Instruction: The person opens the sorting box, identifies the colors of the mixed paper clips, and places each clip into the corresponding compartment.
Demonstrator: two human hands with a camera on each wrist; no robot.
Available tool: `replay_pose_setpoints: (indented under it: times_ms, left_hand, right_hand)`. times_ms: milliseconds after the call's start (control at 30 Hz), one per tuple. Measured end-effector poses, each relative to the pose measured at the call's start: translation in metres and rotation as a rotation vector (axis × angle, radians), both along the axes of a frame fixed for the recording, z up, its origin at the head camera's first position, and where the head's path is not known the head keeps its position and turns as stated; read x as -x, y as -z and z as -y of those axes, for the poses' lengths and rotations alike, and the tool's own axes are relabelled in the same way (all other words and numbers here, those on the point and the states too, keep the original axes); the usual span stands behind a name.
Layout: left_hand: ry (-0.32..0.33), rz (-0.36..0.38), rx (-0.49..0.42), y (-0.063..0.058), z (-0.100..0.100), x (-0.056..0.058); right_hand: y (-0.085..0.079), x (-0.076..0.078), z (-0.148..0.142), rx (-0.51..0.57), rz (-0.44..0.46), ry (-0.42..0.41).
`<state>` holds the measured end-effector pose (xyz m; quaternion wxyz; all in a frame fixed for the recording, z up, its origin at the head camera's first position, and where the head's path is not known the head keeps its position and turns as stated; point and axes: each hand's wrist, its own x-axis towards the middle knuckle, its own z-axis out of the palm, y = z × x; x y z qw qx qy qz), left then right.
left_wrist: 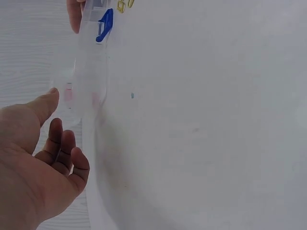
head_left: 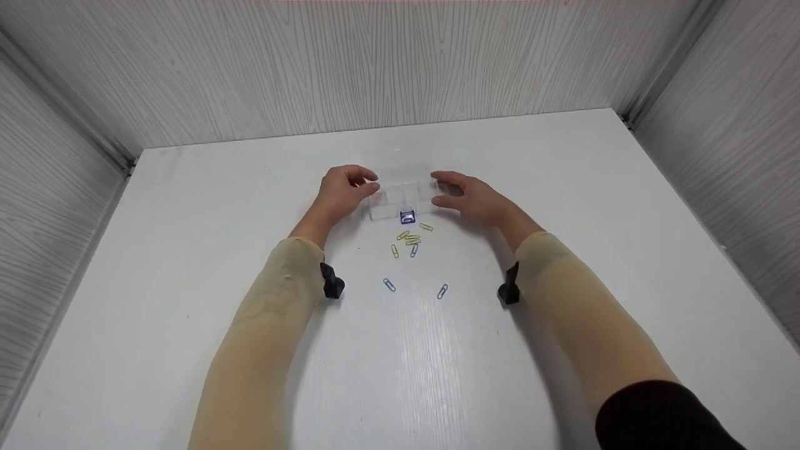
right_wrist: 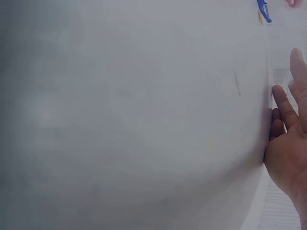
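At opposite ends of the clear box (head_left: 405, 195) on the table (head_left: 625, 250), the left hand (head_left: 340, 190) and right hand (head_left: 475, 200), thumbs parted from fingers, seem to be steadying it, the next move probably calling for even pressure, clear of the paper clips (head_left: 412, 239) in front.

I count one clear plastic compartment box (head_left: 392, 199), three blue wire paper clips (head_left: 442, 291), seemingly five yellow wire paper clips (head_left: 395, 251).

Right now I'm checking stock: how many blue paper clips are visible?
3: one blue clip by the yellow clips; another below it, leftward, in the head view; the third to its right.
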<state>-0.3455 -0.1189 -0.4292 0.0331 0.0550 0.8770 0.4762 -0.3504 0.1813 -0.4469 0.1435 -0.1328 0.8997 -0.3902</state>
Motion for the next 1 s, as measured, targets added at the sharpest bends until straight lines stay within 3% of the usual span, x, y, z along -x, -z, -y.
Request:
replay_pose_setpoints:
  times_ms: [367,600,800,1000]
  left_hand:
    - [0.018,-0.007,-0.032,-0.008,0.01,-0.019]
    - [0.111,0.011,-0.039,-0.014,0.013,-0.042]
    - [0.201,0.057,-0.014,-0.009,0.014,-0.063]
    - [0.292,0.074,-0.012,-0.001,0.014,-0.074]
  right_hand:
    - [-0.001,-0.002,0.002,0.003,0.004,0.006]
    - [0.0,0.001,0.001,-0.004,0.019,0.015]
    - [-0.002,0.0,0.0,-0.018,0.022,0.015]
    - [-0.003,0.001,0.001,-0.027,0.012,0.01]
